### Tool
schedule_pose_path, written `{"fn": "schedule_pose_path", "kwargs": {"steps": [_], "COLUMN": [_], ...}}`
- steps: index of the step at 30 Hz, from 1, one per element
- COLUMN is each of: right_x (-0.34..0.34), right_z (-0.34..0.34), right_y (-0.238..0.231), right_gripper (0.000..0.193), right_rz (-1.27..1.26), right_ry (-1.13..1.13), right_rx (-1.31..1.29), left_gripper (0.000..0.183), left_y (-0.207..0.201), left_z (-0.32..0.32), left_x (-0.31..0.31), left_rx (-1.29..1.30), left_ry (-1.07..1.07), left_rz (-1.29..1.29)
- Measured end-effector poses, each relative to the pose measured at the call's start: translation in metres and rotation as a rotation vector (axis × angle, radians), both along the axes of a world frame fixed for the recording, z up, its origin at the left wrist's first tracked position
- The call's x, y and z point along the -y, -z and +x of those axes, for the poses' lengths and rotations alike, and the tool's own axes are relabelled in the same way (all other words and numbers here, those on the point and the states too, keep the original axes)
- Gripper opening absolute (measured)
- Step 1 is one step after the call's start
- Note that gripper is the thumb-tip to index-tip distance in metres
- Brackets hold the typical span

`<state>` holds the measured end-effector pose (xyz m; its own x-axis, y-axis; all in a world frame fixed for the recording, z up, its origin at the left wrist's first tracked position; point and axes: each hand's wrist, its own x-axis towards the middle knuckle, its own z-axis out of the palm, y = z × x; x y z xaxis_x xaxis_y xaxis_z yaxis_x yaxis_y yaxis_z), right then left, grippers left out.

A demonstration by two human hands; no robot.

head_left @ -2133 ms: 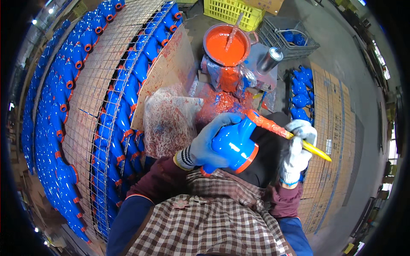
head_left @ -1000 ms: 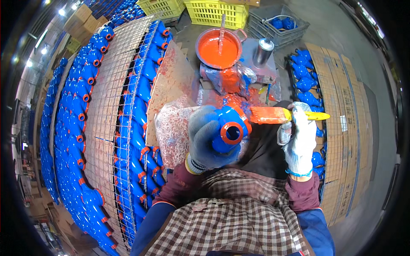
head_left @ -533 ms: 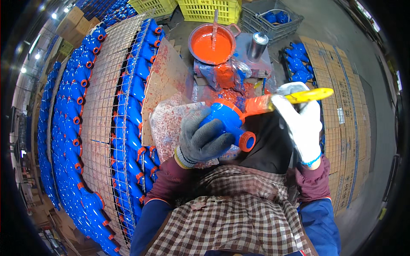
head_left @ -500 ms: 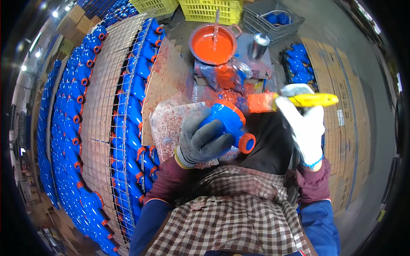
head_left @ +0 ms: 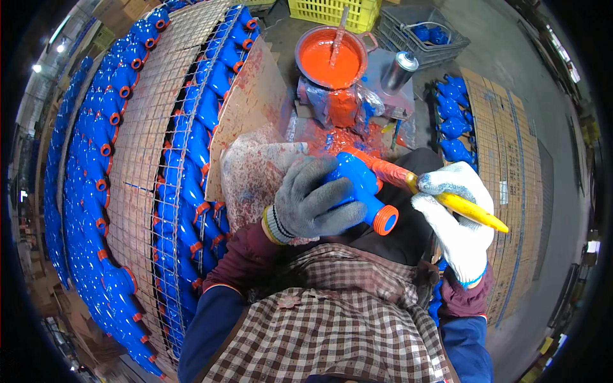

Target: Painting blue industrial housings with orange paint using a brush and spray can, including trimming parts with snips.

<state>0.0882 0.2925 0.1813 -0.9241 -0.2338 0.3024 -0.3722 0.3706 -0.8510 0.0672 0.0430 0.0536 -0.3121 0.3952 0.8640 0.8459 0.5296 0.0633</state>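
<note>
My left hand (head_left: 316, 201), in a grey-coated work glove, is closed round a glossy blue pipe fitting (head_left: 354, 179). The fitting's threaded end is orange and points down to the right. In my right hand (head_left: 456, 210), in a white glove, is a paintbrush (head_left: 466, 207) with a yellow handle. Its orange-loaded bristles lie against the upper orange rim of the fitting. Beyond my hands stands a pan of orange paint (head_left: 319, 62) with a stirring stick (head_left: 338, 38) in it. My gloved fingers hide part of the fitting's body.
At left, wire mesh racks (head_left: 143, 127) hold rows of blue fittings with orange rims. A paint-spattered cardboard sheet (head_left: 255, 108) leans beside them. A metal can (head_left: 399, 71) is right of the pan. Grey and yellow crates (head_left: 335, 13) sit behind; more fittings (head_left: 454, 118) and cardboard lie right.
The brush has moved left and tilted, and its bristles now meet the fitting's upper rim. The fitting has shifted slightly right and turned in my left hand. The view has also shifted.
</note>
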Motion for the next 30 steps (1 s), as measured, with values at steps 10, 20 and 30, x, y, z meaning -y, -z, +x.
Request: {"fn": "schedule_pose_path", "kwargs": {"steps": [10,20,30], "right_x": [0.018,0.008,-0.001], "right_z": [0.023,0.018,0.019], "right_y": [0.020,0.088,0.138], "right_gripper": [0.030,0.034,0.024], "right_rz": [0.348,0.411,0.149], "right_ry": [0.099,-0.059,0.163], "right_rx": [-0.408,-0.474,-0.242], "left_gripper": [0.084,0.087,0.048], "left_y": [0.004,0.009,-0.010], "left_z": [0.000,-0.004,-0.012], "left_x": [-0.015,-0.028,-0.004], "left_rx": [0.298,1.037,1.212], "left_ry": [-0.087,0.352,0.517], "left_rz": [0.372,1.638,2.051]}}
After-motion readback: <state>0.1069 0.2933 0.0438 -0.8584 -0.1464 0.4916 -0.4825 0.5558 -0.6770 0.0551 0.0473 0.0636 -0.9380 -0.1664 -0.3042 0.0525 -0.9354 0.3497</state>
